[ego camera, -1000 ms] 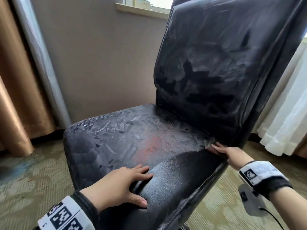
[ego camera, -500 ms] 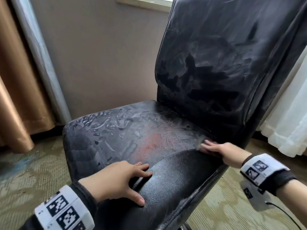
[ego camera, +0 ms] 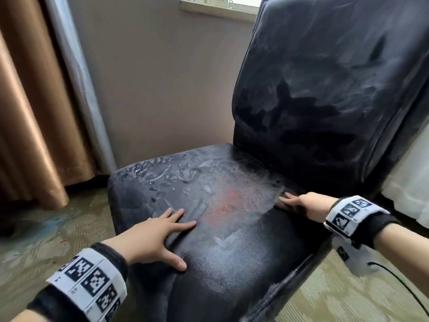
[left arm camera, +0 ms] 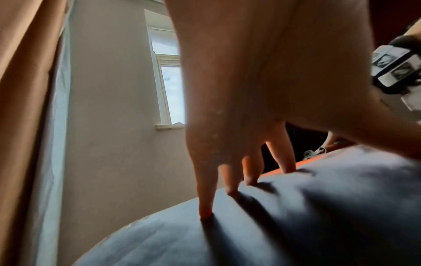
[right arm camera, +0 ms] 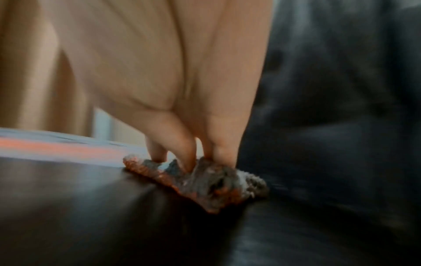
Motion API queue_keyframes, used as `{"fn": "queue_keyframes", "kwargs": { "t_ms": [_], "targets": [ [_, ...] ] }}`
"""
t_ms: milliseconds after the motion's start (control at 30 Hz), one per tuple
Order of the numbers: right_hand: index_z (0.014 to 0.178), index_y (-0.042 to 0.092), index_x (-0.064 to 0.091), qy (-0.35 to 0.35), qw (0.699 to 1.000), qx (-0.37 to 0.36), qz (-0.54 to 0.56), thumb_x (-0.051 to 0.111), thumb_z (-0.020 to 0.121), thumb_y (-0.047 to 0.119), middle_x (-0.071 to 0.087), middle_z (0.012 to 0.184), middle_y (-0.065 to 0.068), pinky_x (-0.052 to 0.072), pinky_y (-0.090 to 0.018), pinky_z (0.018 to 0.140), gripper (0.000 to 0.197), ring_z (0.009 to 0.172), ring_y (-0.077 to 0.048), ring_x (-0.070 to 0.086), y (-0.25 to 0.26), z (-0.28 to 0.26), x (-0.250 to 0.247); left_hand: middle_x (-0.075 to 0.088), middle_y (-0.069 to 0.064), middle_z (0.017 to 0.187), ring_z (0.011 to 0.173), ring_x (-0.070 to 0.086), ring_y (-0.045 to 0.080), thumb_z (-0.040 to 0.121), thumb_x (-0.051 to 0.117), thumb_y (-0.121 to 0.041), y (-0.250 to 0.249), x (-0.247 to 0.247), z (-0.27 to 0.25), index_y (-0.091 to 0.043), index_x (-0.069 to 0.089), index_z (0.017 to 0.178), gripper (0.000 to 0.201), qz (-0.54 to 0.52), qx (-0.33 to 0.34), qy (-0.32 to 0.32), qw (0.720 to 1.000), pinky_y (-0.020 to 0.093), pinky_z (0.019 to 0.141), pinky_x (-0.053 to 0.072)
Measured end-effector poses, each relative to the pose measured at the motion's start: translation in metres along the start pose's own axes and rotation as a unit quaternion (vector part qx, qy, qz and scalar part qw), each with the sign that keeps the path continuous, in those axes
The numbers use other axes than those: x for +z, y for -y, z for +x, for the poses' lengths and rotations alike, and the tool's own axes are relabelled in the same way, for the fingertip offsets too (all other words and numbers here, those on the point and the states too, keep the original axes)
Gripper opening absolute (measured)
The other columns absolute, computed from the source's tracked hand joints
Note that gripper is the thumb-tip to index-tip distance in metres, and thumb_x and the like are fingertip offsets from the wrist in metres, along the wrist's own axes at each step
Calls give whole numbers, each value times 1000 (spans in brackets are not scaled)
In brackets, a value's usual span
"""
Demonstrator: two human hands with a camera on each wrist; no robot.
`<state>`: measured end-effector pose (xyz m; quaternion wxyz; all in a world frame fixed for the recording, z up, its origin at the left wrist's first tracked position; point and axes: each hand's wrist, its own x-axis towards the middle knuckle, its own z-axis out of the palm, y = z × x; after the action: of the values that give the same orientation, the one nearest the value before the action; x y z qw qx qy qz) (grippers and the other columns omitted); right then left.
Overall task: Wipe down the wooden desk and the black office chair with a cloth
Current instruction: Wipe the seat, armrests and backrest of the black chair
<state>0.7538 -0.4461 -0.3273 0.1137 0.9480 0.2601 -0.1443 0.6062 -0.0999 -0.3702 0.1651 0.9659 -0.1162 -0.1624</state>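
The black office chair [ego camera: 325, 89] fills the head view. Its seat [ego camera: 232, 263] is dark and wiped at the front, grey with dust and smears at the back, with a reddish patch [ego camera: 227, 203] in the middle. My left hand [ego camera: 160, 233] lies flat on the seat's front left, fingers spread, and the left wrist view shows its fingertips [left arm camera: 230, 189] pressing the cushion [left arm camera: 296, 225]. At the rear right of the seat, my right hand [ego camera: 299, 203] presses a small dirty grey cloth [ego camera: 279, 196] with straight fingers [right arm camera: 182, 144]. The cloth [right arm camera: 205, 185] is stained orange. No desk is in view.
A brown curtain [ego camera: 27, 112] and a pale sheer one [ego camera: 76, 77] hang at the left. Behind the chair is a grey wall with a window sill [ego camera: 220, 9] holding cups. White curtains [ego camera: 406, 182] hang at the right. Patterned carpet [ego camera: 46, 240] surrounds the chair.
My right hand has slid the cloth leftward along the back of the seat, closer to the reddish patch. The left hand stays flat on the seat front.
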Motion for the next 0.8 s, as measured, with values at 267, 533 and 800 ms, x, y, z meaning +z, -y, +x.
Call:
{"fn": "queue_keyframes", "kwargs": {
  "t_ms": [267,533,800],
  "targets": [
    [148,30,17,27,976,-214,36,39,85,-9,2,157,9,11,-17,115,78,144,-11,12,94,-4,-2,-4,-18,156,144,-6,4,21,29,-96,4,-4,-2,-56,15,141,128,28,7,-18,999,28,116,18],
    [149,21,16,20,978,-207,-1,40,81,-10,5,158,-2,12,-30,115,78,144,-14,0,135,-12,-16,-4,-16,157,145,-2,6,22,25,-89,-3,-4,-3,-52,14,143,127,61,2,-33,998,29,113,21],
    [148,28,15,42,988,-149,-2,42,92,2,2,158,5,25,-33,113,68,140,-25,29,109,19,-22,-4,-22,155,143,-4,-1,34,33,-94,4,-9,-10,-54,13,142,117,43,19,-3,999,26,115,19]
  ]
}}
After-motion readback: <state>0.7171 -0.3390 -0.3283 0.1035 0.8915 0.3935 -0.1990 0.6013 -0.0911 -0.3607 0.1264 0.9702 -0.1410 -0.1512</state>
